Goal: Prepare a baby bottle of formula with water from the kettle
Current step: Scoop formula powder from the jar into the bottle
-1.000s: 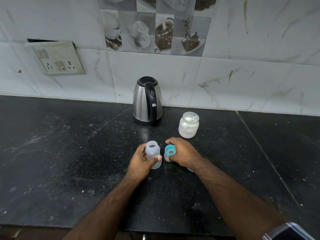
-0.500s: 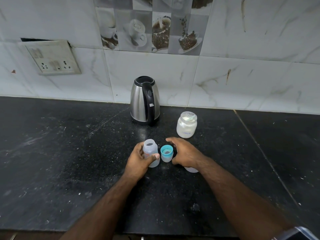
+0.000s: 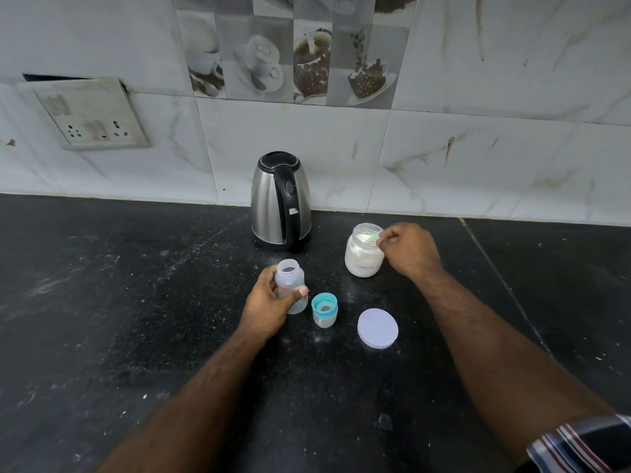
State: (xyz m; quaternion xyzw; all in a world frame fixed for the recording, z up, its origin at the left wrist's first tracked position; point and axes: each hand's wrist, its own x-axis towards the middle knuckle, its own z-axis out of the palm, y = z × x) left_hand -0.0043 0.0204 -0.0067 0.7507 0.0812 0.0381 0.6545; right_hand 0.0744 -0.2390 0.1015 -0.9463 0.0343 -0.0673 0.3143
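Observation:
A clear baby bottle (image 3: 289, 280) stands open-topped on the black counter, and my left hand (image 3: 269, 303) grips its body. Just right of it stands the bottle's teal-ringed cap (image 3: 324, 308), upside down. The steel kettle (image 3: 280, 199) with a black lid and handle stands behind, against the wall. A glass jar of white formula powder (image 3: 364, 254) is open at the right. My right hand (image 3: 409, 249) is at its rim and pinches the handle of a pale green scoop (image 3: 370, 236) lying in the jar's mouth.
The jar's round white lid (image 3: 377, 328) lies flat on the counter in front of the jar. A switch and socket plate (image 3: 90, 114) is on the tiled wall at the left. A seam in the counter (image 3: 505, 285) runs diagonally at the right.
My right hand has left the teal cap and moved back and right to the formula jar, where it now pinches the scoop. The white lid it covered is now exposed. My left hand still holds the bottle.

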